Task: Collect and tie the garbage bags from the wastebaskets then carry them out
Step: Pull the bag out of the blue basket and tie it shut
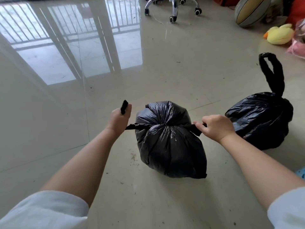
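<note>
Garbage bag [170, 139] (knot seemingly tight): both hands grip its ties.

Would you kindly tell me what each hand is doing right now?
Left hand: grips one tie strip of the near garbage bag.
Right hand: grips the bag's other tie strip.

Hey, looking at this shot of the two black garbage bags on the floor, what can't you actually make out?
- Contents of the near bag and far bag: hidden in the head view by opaque black plastic.
- Fingertips of the left hand and right hand: curled out of sight round the bag's ties.
- Office chair: only its wheeled base shows, cut off by the top edge.
</note>
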The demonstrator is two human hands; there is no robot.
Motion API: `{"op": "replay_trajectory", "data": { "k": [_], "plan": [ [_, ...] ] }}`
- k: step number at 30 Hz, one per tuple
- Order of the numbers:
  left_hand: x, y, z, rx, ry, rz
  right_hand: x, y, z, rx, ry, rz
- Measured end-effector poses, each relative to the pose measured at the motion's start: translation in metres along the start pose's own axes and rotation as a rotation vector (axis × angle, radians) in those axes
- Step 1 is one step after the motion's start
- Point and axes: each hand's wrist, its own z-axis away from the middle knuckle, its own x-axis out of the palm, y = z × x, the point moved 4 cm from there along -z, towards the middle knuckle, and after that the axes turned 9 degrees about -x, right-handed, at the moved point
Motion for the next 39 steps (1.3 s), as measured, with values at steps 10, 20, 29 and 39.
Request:
{"op": "replay_trajectory", "data": {
  "k": [10, 20, 29, 39],
  "plan": [
    [0.014, -0.001, 0.02, -0.301, -0.532, 0.481, -0.005, 0.003, -0.024, 0.206, -0.444, -0.047],
    [0.037, -0.038, 0.029, -0.514, -0.552, 0.412, -0.006, 0.006, -0.013, 0.219, -0.63, 0.055],
    [0.038, 0.017, 0.028, -0.167, -0.341, 0.049, -0.025, 0.01, -0.016, 0.251, -0.706, -0.371],
    [0.051, 0.074, 0.042, 0.042, -0.62, 0.522, -0.024, -0.006, -0.013, 0.211, -0.66, -0.511]
  ]
}}
